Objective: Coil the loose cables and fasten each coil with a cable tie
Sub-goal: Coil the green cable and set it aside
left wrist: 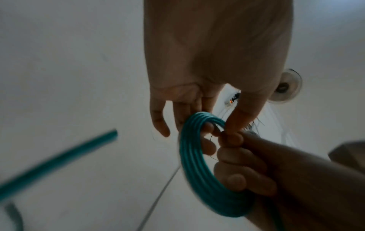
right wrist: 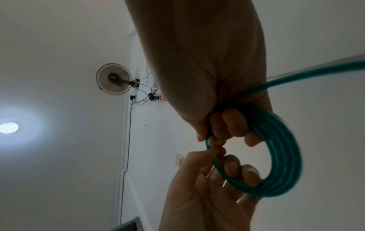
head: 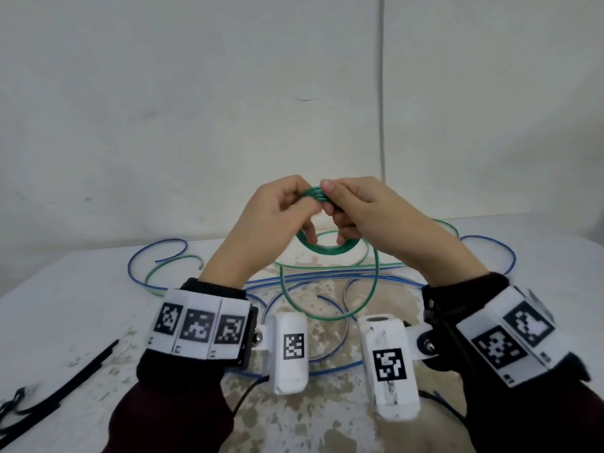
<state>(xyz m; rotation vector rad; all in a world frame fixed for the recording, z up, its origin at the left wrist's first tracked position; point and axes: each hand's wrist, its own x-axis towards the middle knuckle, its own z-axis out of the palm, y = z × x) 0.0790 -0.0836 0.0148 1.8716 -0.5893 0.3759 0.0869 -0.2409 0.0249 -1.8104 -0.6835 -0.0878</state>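
Both hands are raised above the desk [head: 81, 289] and share one green coil [head: 323, 246] of several turns. The left hand [head: 271, 220] pinches the coil's top at 12 o'clock between thumb and fingers; the right hand [head: 369, 217] pinches the same spot from the other side, with its lower fingers curled through the ring. Each grip is clenched on the coil.

A loose green tail [head: 330, 299] hangs from the coil in a wide loop down to the desk toward 6 o'clock. Blue cables [head: 157, 253] and further green cable lie uncoiled on the desk, running from 9 o'clock to 3 o'clock behind the wrists. Black ties [head: 85, 364] lie at 8 o'clock, cut off by the picture's left edge.

Labels: the wristbands and camera housings carry black-and-white square code markers; no readable writing is visible.

Limits of view: the wrists and housings hide the middle of the desk. In the left wrist view the coil [left wrist: 199, 170] is sharp enough to count strands only roughly, and a green length [left wrist: 59, 162] at 8 o'clock is motion-blurred. The right wrist view shows the coil [right wrist: 280, 164] with its tail leaving at 2 o'clock, cut off by the frame.
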